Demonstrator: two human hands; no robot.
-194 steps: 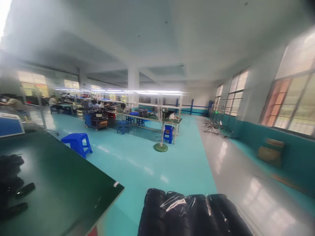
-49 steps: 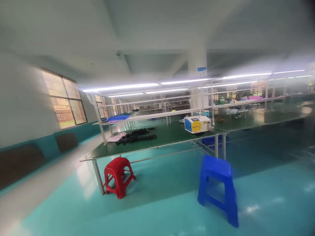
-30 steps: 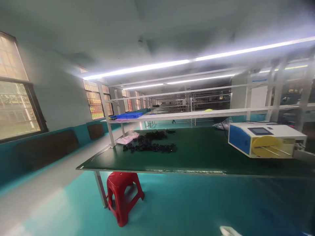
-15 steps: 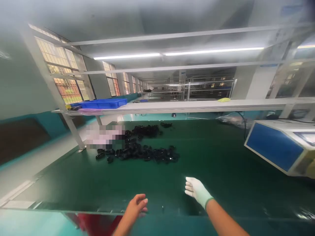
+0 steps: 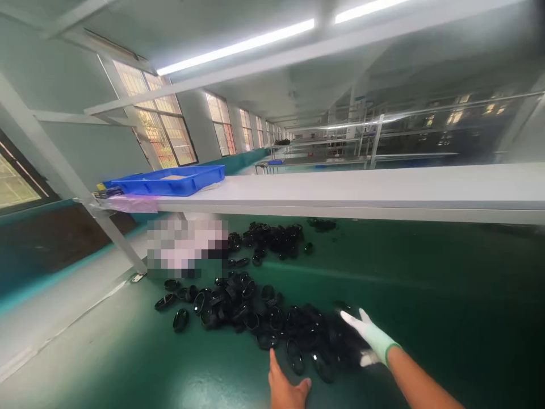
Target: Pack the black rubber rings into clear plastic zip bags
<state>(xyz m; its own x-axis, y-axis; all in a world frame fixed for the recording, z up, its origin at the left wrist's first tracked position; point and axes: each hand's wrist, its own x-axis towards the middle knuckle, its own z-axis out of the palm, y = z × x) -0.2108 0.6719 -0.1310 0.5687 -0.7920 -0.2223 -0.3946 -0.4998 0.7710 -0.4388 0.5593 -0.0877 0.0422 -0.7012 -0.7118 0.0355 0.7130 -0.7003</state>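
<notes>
A long heap of glossy black oval pieces (image 5: 230, 301), some of them ring-like, spreads over the green tabletop (image 5: 106, 352). My bare left hand (image 5: 289, 389) is at the heap's near edge, thumb and index finger apart, the fingertip close to one oval piece. My right hand (image 5: 372, 338), in a white glove with a green cuff, lies against the heap's right end with its fingers spread. Motion smears the pieces beside the glove, and some of its fingers are partly hidden. Neither hand grips a piece.
Behind the heap lies a second pile of black pieces (image 5: 276, 238), with a small cluster (image 5: 322, 225) to its right. A white shelf (image 5: 340, 190) crosses above the table and bears a blue tray (image 5: 170, 179). A slanted post (image 5: 114, 236) stands at the left.
The view has moved closer to the table and leftward. Both hands, earlier over bare tabletop apart from the heap, are now at its near and right edges. My right hand's fingers have spread.
</notes>
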